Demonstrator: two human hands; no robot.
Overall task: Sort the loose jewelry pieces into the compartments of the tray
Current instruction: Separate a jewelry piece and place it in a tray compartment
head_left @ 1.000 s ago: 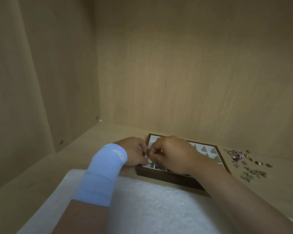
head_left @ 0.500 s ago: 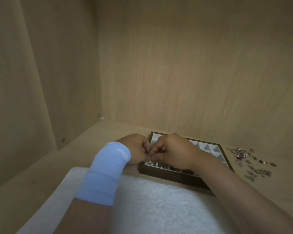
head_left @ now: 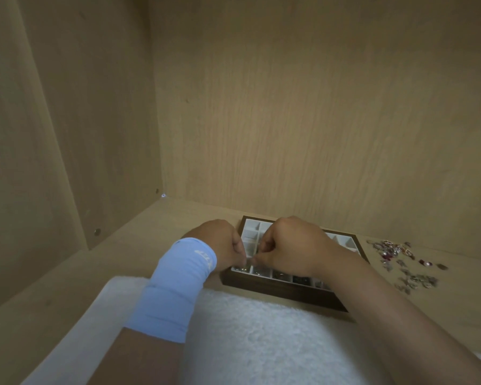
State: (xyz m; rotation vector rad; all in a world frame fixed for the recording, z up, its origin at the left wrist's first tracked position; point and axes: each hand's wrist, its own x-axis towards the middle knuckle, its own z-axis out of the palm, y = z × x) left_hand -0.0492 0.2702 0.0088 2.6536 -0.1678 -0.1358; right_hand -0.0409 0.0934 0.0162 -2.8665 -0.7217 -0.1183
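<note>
Nearest lies a white fleecy cloth (head_left: 261,343), spread on the wooden shelf floor (head_left: 67,287). Both forearms reach across it. The left forearm wears a light blue wrist sleeve (head_left: 175,287).

Just beyond the cloth's far edge sits the tray (head_left: 275,291), a dark wood frame with white dividers, angled slightly to the shelf. The compartments of its near row hold small dark and metallic pieces (head_left: 278,274). The far-left compartments show white lining. The right part of the tray is largely hidden by the right forearm.

The left hand (head_left: 217,243) and right hand (head_left: 292,245) meet above the tray's near-left corner. The fingers of both are curled, knuckles up, with the fingertips brought together in a pinch. Whether a piece is held between them cannot be determined, as the contact point is too small and shadowed.

The loose jewelry pieces (head_left: 400,259) lie scattered on the shelf floor to the right of the tray, apart from it. They are silver-toned, with a few red stones among them.

Farthest are the wood-grain back panel (head_left: 317,107) and the left side panel (head_left: 53,107), the latter bearing a round metal fitting (head_left: 97,232).
</note>
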